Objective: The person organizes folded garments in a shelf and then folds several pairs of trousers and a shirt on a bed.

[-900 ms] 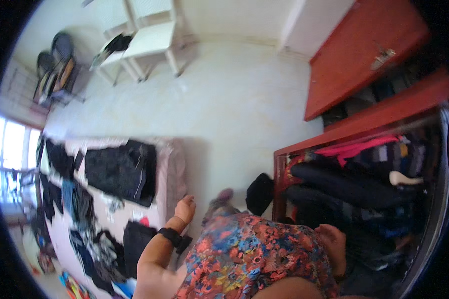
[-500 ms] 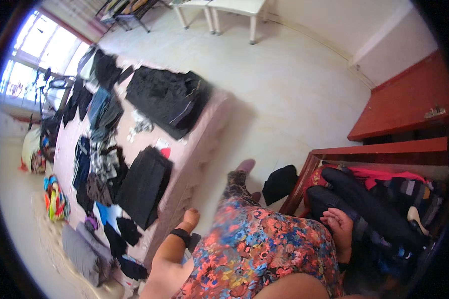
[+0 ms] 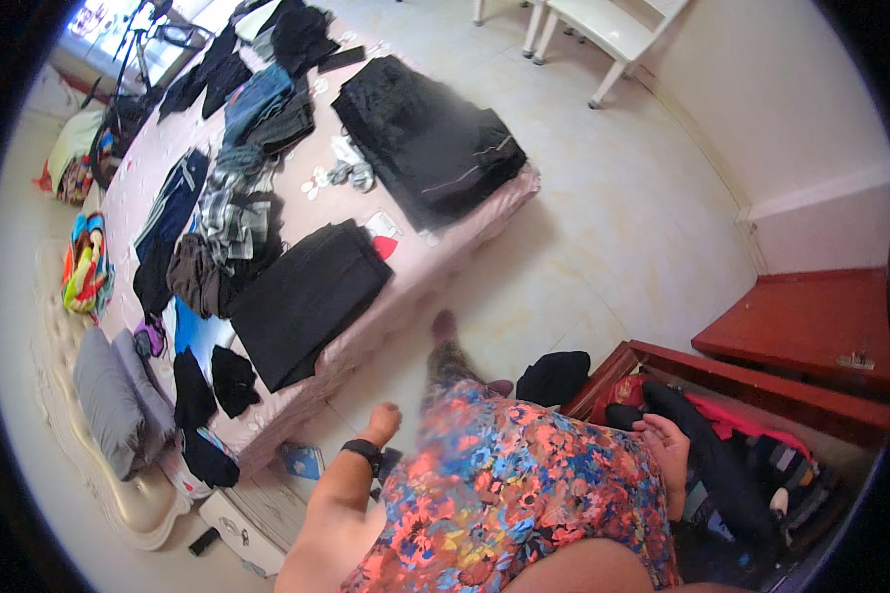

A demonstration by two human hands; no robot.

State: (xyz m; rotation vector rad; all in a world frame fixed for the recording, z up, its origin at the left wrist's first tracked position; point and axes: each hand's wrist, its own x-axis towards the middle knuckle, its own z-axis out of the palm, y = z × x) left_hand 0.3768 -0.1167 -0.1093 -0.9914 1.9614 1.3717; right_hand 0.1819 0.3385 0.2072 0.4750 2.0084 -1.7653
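Observation:
My left hand (image 3: 383,423), with a black band (image 3: 363,452) on its wrist, hangs beside the bed with its fingers curled in and nothing visible in them. On the other side, my right hand (image 3: 667,447) is held by my flowered top (image 3: 524,474), fingers loosely apart and holding nothing that I can see. It is over the near side of an open red-brown wooden drawer or chest (image 3: 653,358), close to dark clothes (image 3: 707,435) heaped inside. Folded black trousers (image 3: 311,301) lie on the bed edge nearest my left hand.
The pink bed (image 3: 302,188) at left carries more garments, including a large folded black garment (image 3: 425,143). Grey pillows (image 3: 109,405) lean at the headboard. A black cloth bundle (image 3: 554,379) lies on the floor beside the chest. White chairs (image 3: 608,30) stand at the back.
My view has turned, so the bed's far part and the chairs sit higher and further right. A bedside cabinet has come into view at lower left. Both hands stay about where they were.

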